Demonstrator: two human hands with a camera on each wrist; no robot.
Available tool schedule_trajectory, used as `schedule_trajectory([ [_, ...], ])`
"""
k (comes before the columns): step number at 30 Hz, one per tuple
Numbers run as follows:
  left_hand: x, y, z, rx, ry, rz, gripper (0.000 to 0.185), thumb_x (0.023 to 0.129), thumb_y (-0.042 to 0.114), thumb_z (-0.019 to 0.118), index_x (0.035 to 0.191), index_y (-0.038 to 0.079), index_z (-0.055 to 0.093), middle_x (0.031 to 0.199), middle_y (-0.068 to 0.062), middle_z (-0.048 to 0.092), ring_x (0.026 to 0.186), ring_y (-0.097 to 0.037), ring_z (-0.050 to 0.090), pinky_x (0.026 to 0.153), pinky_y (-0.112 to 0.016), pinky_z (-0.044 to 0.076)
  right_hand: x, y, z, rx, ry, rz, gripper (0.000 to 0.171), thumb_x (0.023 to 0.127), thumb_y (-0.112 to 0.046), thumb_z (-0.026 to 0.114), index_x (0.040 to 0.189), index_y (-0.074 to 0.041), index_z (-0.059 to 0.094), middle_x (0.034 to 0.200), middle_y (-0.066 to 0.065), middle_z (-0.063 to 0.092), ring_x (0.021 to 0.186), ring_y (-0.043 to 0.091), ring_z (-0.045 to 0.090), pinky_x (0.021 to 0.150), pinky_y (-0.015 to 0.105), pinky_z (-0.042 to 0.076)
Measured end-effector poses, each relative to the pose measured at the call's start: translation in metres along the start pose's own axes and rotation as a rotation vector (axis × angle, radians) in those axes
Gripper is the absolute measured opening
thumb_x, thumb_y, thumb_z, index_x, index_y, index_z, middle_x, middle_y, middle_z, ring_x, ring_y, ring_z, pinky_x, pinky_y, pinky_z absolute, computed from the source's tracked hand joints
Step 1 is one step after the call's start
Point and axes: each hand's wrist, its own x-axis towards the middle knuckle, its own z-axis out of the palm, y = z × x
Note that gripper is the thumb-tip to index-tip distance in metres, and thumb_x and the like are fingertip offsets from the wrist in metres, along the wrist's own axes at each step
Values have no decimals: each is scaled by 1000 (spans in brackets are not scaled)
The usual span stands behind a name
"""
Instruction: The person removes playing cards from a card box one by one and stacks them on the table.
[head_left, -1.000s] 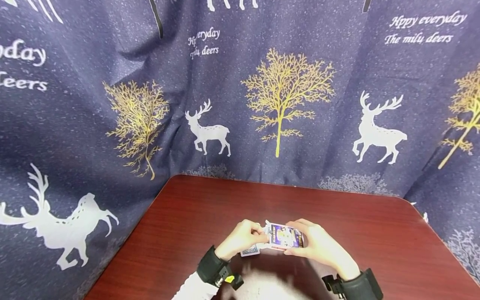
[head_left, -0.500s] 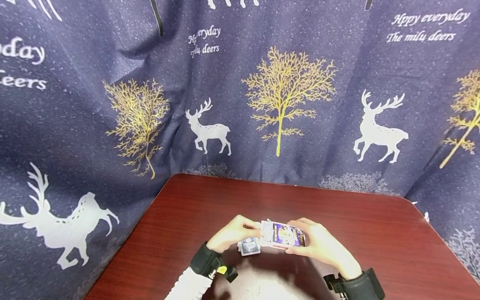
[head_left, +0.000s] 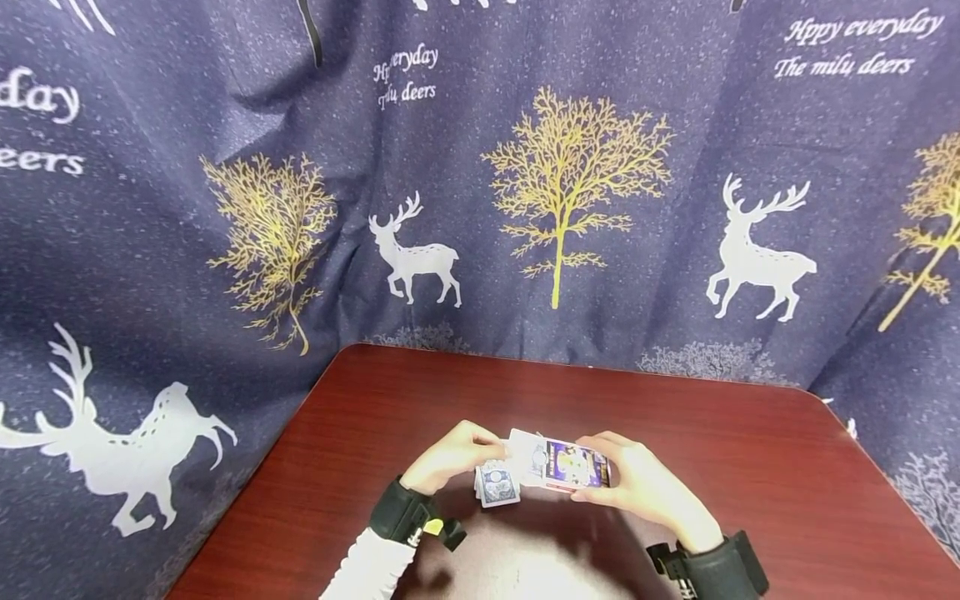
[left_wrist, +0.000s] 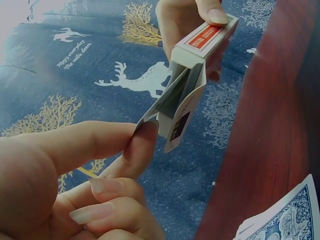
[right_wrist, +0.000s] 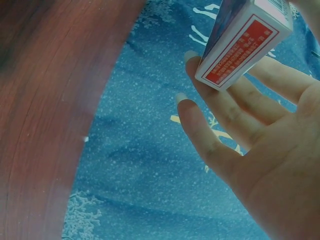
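At the left, the left hand (head_left: 457, 457) pinches the edge of a thin card (head_left: 525, 460) between thumb and index finger, the other fingers curled beneath. Just right of that hand, on its near side, a stack of blue-backed cards (head_left: 498, 487) lies on the tabletop (head_left: 420, 398). The held card spans rightward into the mouth of the purple-faced box (head_left: 576, 467), held above the tabletop; how many cards sit inside, I can't tell. At the right, the right hand (head_left: 637, 482) grips the box by its edges, fingers closed to the box's width.

This looks like drawing cards from the box: best keep the pull straight along its length, the pinch light so nothing bends, and the right grip firm without squashing the walls.

Around them now: a black wrist strap (head_left: 402, 508) on the left, the deer-printed curtain (head_left: 465, 150) hanging behind, a second strap (head_left: 720, 568) on the right. What's in the way? The box's open flap (left_wrist: 178, 129) stands beside the card and could snag it, and the stack sits close enough for a low wrist to brush.
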Motion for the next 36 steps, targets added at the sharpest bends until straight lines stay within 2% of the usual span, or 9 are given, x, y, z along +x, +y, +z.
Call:
schedule_trajectory([
  [2,-2,14,-3,-20,-27,-33,22,89,9,61,94,-10,71,68,9,56,65,-5,48,59,-22,40,0,0,-1,2,0,3,55,67,-41,84,111,-13,67,98,-9,63,82,-2,54,71,21,48],
  [4,0,14,-6,-21,-52,-57,21,89,8,61,94,-10,70,63,11,52,63,-6,46,56,-21,37,0,1,-2,5,3,6,55,67,-40,85,111,-13,67,97,-9,63,82,-2,54,70,21,48],
  [8,5,1,-11,-16,-41,-95,23,89,11,61,93,-10,68,58,11,40,57,-7,38,50,-21,29,-1,2,-4,-3,12,17,55,67,-41,85,111,-13,67,97,-10,63,82,-2,54,71,21,48],
  [11,8,-7,-14,0,-26,-97,23,87,14,61,91,-7,69,60,11,42,58,-7,37,50,-22,27,-1,3,-7,-8,14,24,55,68,-41,84,112,-14,67,98,-10,63,83,-1,54,71,22,48],
  [15,10,-7,-19,-4,-18,-117,21,87,15,62,92,-3,71,67,10,54,63,-8,45,54,-23,32,0,3,-9,-6,18,21,54,69,-41,84,112,-14,67,97,-10,63,83,0,55,71,22,47],
  [18,11,-6,-21,-15,-16,-124,20,87,15,63,90,-4,71,69,9,56,66,-9,47,57,-25,34,0,4,-11,-10,20,20,54,69,-42,84,112,-13,67,97,-10,63,83,0,55,71,22,48],
  [24,12,-6,-25,-31,-23,-125,20,88,14,63,88,-5,68,67,8,51,67,-11,46,62,-30,35,-1,6,-14,-10,20,36,55,69,-42,84,113,-14,66,98,-10,62,83,-1,54,70,22,47],
  [31,10,-9,-32,-24,-4,-145,20,89,17,64,94,-2,70,64,9,44,58,-8,39,53,-22,31,-3,10,-14,-2,12,65,55,70,-44,83,113,-15,66,99,-10,63,81,-1,54,69,21,46],
  [36,7,-12,-39,-52,-5,-180,19,91,19,62,95,1,67,69,7,48,61,-9,42,57,-23,34,-4,11,-14,21,4,93,55,70,-45,83,113,-16,66,97,-11,62,80,-2,53,67,20,46],
])
